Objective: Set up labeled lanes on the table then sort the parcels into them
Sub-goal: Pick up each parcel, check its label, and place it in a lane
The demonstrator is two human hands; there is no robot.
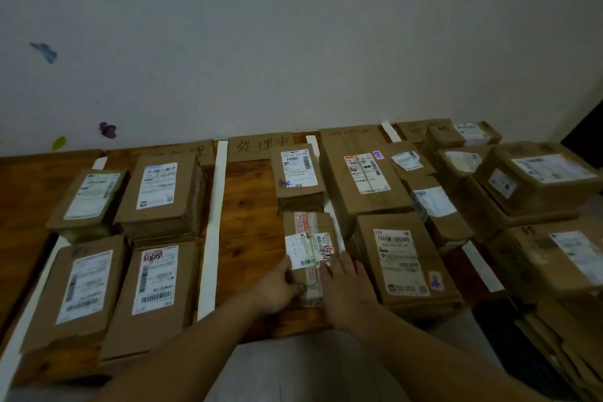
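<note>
A small brown parcel (308, 238) with a white label and red tape lies on the wooden table (248, 206) in the middle lane. My left hand (279, 287) grips its near left edge. My right hand (346, 290) rests flat on its near right side. White paper strips (215, 206) mark the lanes. Cardboard signs with handwriting (259, 147) lean at the back. Behind the held parcel lies another parcel (297, 173). The left lane holds several parcels (160, 192).
Larger boxes (362, 176) fill the lanes to the right, some stacked (538, 176). Flattened cardboard (567, 343) lies below the table's right end. A white wall stands behind the table. Bare wood shows left of the held parcel.
</note>
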